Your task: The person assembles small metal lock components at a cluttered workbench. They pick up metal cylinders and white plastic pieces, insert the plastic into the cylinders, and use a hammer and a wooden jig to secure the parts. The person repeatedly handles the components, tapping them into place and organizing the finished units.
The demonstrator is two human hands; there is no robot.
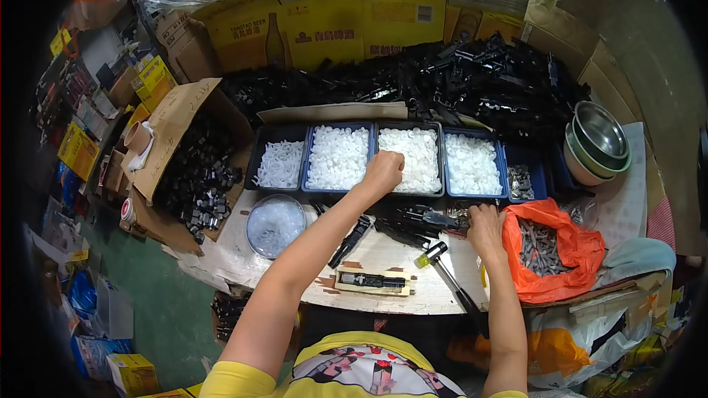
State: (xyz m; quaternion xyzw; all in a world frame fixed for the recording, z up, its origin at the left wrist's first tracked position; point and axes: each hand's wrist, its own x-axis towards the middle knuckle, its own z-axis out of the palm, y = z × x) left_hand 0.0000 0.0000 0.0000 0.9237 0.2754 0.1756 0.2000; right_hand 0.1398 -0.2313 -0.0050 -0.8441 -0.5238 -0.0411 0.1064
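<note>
My left hand (383,172) reaches into the third bin (440,177) of small white plastic parts (408,149), its fingers curled together at the near part of the heap. What they pinch, if anything, is hidden. On the right, my right hand (487,227) has its fingers bent down beside a small heap of metal pieces (460,215), next to black plastic parts (413,222); what is in its fingertips cannot be made out. In front of me a black part (372,281) lies in a pale wooden fixture (346,290). A hammer (448,269) with a yellow-ended head lies right of it.
More bins of white parts (337,155) stand in the row. A round clear tub (275,226) sits left, by a carton (173,140) of black pieces. An orange bag (516,258) of grey pieces and stacked bowls (601,133) are right. Black parts (487,81) are piled behind.
</note>
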